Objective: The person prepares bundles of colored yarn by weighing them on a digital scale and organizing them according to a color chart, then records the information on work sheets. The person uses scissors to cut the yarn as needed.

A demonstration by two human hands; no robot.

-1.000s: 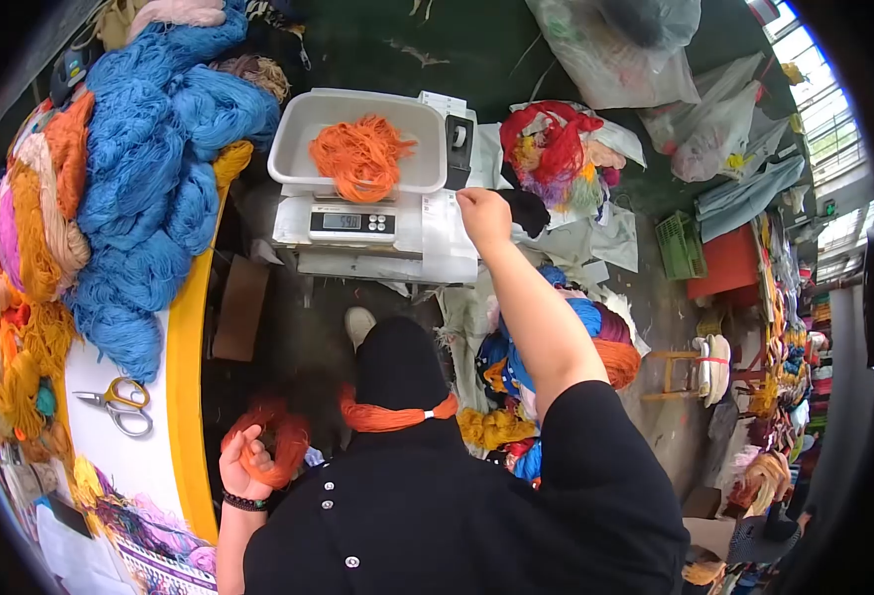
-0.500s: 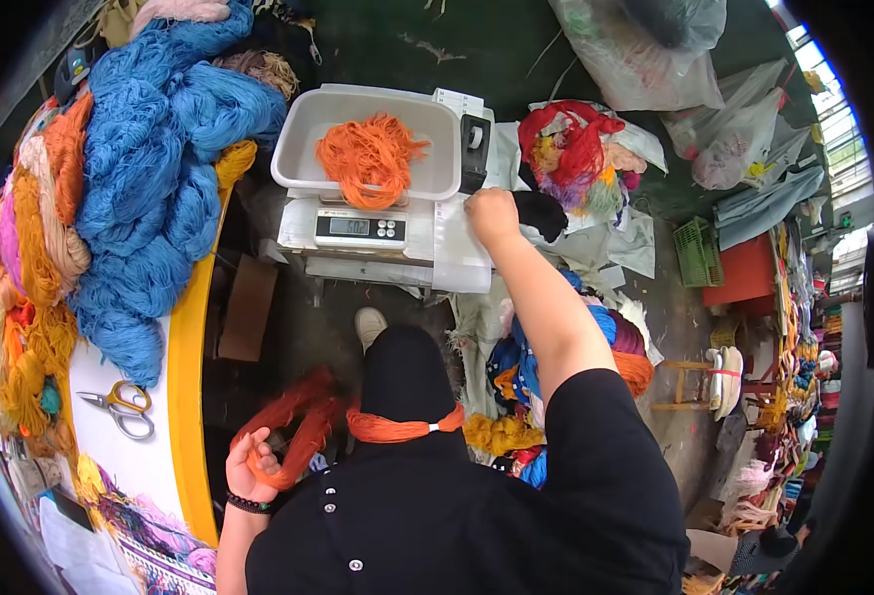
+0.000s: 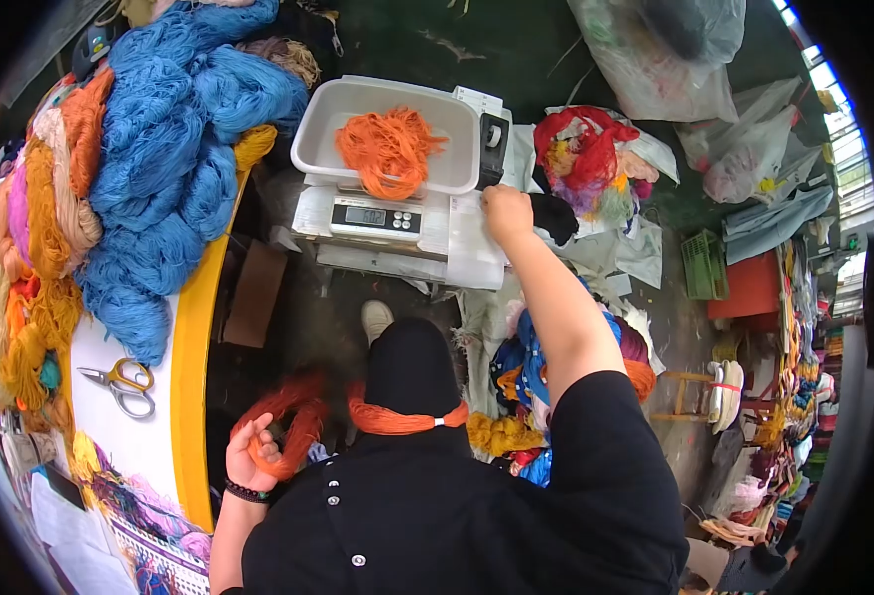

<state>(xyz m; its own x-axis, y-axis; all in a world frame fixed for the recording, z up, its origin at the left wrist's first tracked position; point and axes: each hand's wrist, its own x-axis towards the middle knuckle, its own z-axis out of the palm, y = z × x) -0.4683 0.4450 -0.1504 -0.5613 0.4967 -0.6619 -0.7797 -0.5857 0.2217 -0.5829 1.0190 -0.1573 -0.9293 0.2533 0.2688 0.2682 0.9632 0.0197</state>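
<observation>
My left hand (image 3: 251,452) is closed around a loop of red-orange yarn skein (image 3: 303,412), which hangs by my left side. My right hand (image 3: 507,210) has its fingers curled together at the lower end of a black dispenser (image 3: 492,149) with a white roll; whatever lies between the fingertips is hidden. A grey plastic tray (image 3: 310,129) sits on a digital scale (image 3: 375,217), just left of that hand. Loose orange yarn (image 3: 389,149) lies in the tray. Another orange skein (image 3: 402,420) with a small white band lies across my lap.
On the left, a yellow-edged table (image 3: 194,397) bears scissors (image 3: 124,386) and a big heap of blue yarn (image 3: 154,149). Multicoloured yarn (image 3: 590,159) lies right of the scale. Plastic bags (image 3: 655,59) and a green basket (image 3: 704,265) are farther right.
The view has shifted slightly, so the scale and tray appear a little farther right and higher. Both hands keep nearly the same pose; the left-hand skein has swung slightly.
</observation>
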